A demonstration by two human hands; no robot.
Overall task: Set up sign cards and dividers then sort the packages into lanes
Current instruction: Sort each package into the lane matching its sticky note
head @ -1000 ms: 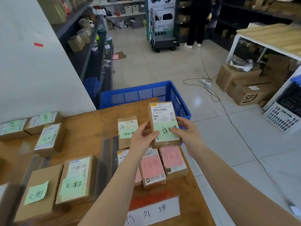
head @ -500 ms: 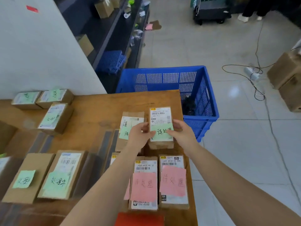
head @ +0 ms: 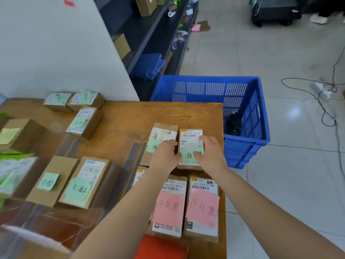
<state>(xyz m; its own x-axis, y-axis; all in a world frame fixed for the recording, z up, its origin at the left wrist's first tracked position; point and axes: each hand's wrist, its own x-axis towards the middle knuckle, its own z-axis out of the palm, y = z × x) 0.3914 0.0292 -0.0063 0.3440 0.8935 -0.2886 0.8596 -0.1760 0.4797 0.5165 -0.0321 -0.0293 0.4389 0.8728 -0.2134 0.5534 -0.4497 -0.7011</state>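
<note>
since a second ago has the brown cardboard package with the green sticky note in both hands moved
Yes. The brown cardboard package with the green note came down from above the wooden table onto it, beside the other green-note package.

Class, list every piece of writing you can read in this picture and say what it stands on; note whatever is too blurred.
"待处理": pink note on the nearest right package.
"待处理": second pink note on the package beside it.
"处理中": green note on a left-lane package.
Green note between the hands: partly covered, not fully readable.
Shipping labels: barcodes and digits too small to read reliably.
Far green notes: blurred.
</note>
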